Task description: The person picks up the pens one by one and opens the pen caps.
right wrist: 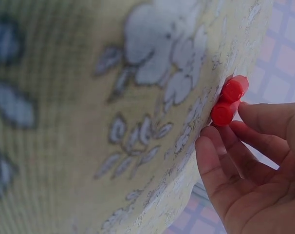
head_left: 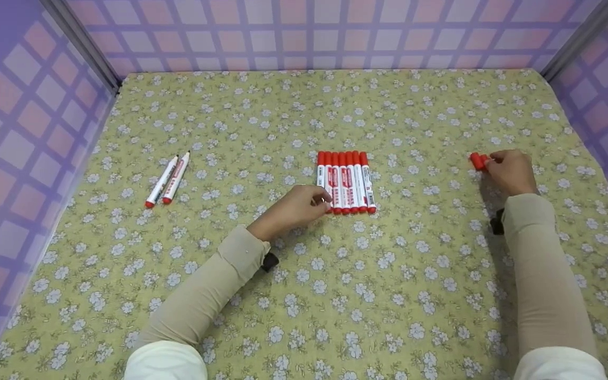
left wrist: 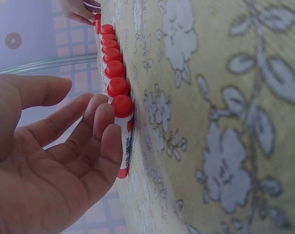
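Note:
Several red-capped white markers (head_left: 347,184) lie side by side in a row at the middle of the table. My left hand (head_left: 297,205) is at the row's lower left, its fingers loosely bent. In the left wrist view its fingertips touch the nearest marker (left wrist: 124,122) by the red end, while the thumb stands apart. Far to the right, two red marker caps (head_left: 476,161) lie against each other on the cloth. My right hand (head_left: 512,171) pinches the nearer cap (right wrist: 224,113) between thumb and fingers; the other cap (right wrist: 235,88) rests just beyond.
Two uncapped markers, a left one (head_left: 161,182) and a right one (head_left: 178,177), lie slanted at the table's left, dark tips pointing away. A yellow flowered cloth (head_left: 362,295) covers the table. Checked panels (head_left: 314,34) stand along the back and both sides.

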### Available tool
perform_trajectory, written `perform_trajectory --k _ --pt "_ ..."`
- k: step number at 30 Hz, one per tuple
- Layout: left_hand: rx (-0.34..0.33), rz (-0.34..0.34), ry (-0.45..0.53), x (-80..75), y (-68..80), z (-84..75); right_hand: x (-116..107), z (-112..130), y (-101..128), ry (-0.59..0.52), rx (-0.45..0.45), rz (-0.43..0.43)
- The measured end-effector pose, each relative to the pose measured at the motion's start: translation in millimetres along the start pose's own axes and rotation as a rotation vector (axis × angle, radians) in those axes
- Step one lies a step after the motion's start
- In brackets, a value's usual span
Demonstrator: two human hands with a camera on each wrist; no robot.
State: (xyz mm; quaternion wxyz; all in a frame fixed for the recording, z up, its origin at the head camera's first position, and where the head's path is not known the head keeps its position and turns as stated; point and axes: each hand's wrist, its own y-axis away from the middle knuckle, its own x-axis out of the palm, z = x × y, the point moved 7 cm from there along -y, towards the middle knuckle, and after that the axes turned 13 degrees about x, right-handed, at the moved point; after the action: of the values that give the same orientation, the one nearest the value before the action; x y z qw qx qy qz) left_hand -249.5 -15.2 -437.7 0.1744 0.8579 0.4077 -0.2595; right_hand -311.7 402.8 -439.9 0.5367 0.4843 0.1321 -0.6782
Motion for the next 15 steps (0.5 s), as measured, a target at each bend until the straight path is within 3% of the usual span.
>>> perform_trajectory --k 7,15 --pt "-0.023 -0.017 0.028 -2.1 0.7 1.0 -1.2 -2.7 1.2 -0.02 0.003 0.0" --pt "0.01 -0.023 0.017 -6.9 -3.6 2.9 -7.0 -1.2 1.2 0.012 -0.055 -0.057"
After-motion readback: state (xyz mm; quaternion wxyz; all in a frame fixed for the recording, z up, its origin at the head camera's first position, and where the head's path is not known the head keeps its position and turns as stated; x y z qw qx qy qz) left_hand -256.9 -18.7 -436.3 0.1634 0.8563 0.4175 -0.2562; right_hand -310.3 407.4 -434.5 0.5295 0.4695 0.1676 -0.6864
